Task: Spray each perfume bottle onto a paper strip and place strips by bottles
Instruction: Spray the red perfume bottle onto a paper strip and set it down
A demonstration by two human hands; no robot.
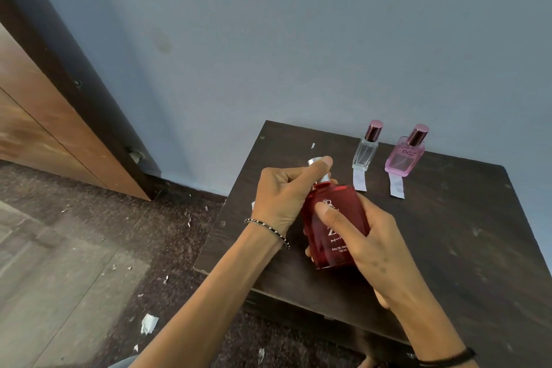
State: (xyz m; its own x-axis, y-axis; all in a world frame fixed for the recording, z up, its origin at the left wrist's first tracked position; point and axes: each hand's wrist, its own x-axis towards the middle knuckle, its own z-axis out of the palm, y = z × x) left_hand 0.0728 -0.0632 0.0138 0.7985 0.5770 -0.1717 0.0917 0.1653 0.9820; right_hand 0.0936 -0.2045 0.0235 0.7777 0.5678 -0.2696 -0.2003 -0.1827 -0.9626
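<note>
A red square perfume bottle (pixel 331 233) is held above the dark wooden table (pixel 448 248) by my right hand (pixel 367 245), which wraps its body. My left hand (pixel 286 194) grips the silver cap (pixel 317 162) at the bottle's top, thumb over it. At the back of the table stand a clear bottle (pixel 365 152) and a pink bottle (pixel 405 158), both with rose-coloured caps. A white paper strip (pixel 359 180) lies in front of the clear bottle, and another strip (pixel 397 187) lies in front of the pink one.
The table stands against a blue-grey wall (pixel 298 39). A wooden door and dark frame (pixel 74 92) are at the left. Scraps of torn paper (pixel 148 323) litter the floor left of the table, and one small scrap (pixel 312 145) lies on the table's back.
</note>
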